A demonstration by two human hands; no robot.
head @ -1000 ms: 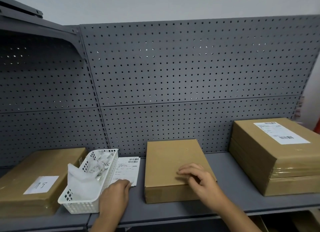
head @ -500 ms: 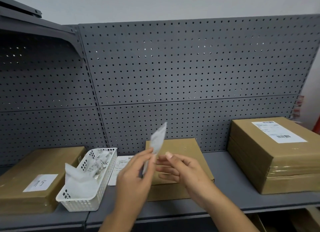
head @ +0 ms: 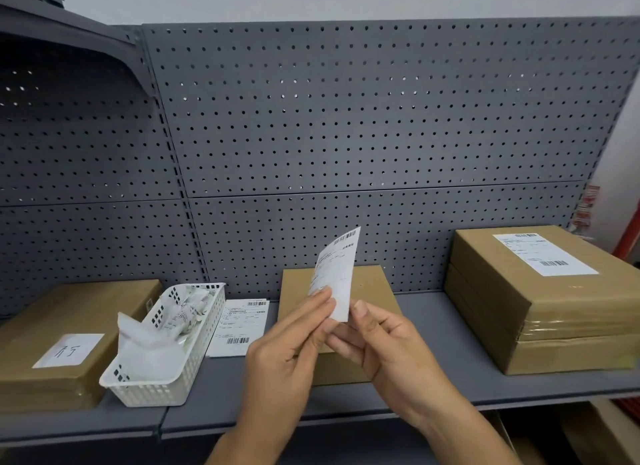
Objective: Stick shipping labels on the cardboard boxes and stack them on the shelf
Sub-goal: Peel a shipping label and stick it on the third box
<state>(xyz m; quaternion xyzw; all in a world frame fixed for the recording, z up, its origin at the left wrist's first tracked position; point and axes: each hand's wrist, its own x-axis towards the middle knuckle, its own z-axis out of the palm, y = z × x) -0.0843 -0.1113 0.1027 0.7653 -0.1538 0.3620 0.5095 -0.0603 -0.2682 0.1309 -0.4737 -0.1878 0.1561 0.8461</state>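
A white shipping label (head: 336, 274) with a barcode stands upright in front of me, above a plain cardboard box (head: 374, 284) on the grey shelf (head: 429, 385). My left hand (head: 287, 346) pinches the label's lower left edge between thumb and fingers. My right hand (head: 377, 340) pinches its bottom right corner. More labels (head: 239, 326) lie flat on the shelf left of the plain box. At the right, a stack of two boxes (head: 540, 308) carries a stuck label (head: 543, 253) on top.
A white plastic basket (head: 166, 378) with crumpled backing paper stands left of the loose labels. Further left lies a flat box (head: 69, 329) with a handwritten white note. Grey pegboard (head: 346, 135) backs the shelf. More cardboard shows below the shelf at lower right.
My left hand lifted a label off the pile and my right hand left the plain box. Both hands now hold the label up, and it has turned its printed side toward me.
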